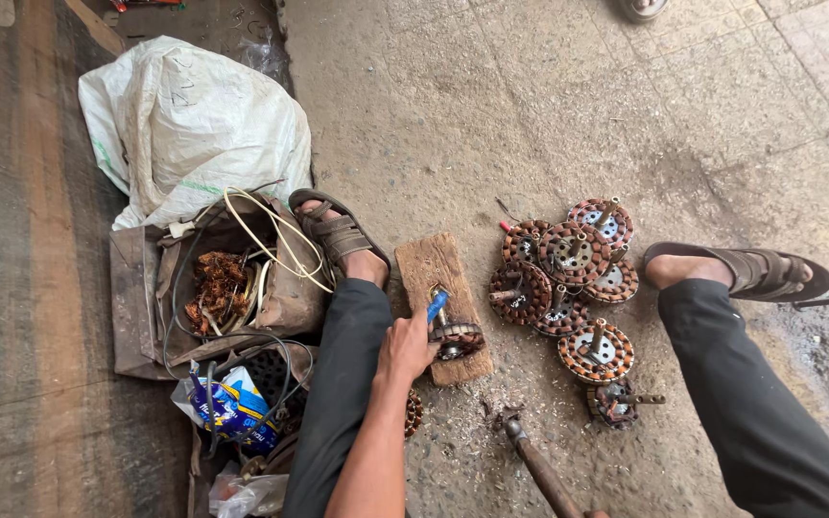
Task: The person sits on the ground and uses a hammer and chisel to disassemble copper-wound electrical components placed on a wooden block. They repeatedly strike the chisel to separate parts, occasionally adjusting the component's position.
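Observation:
My left hand (pixel 405 350) grips a blue-handled tool (pixel 438 306), its tip set against a copper-wound motor stator (pixel 457 340). The stator lies on a worn wooden block (pixel 437 264) on the ground between my legs. To the right, a hammer (pixel 534 460) points its head at the ground near the block, and its handle runs off the bottom edge. Only a sliver of my right hand (pixel 594 514) shows there, at the end of the handle.
Several more stators with shafts (pixel 573 288) lie heaped right of the block. On the left are an open cardboard box of copper wire scrap and cables (pixel 218 288), a white sack (pixel 194 125) and a blue packet (pixel 232 408). My sandalled feet (pixel 338 235) (pixel 750 271) flank the work.

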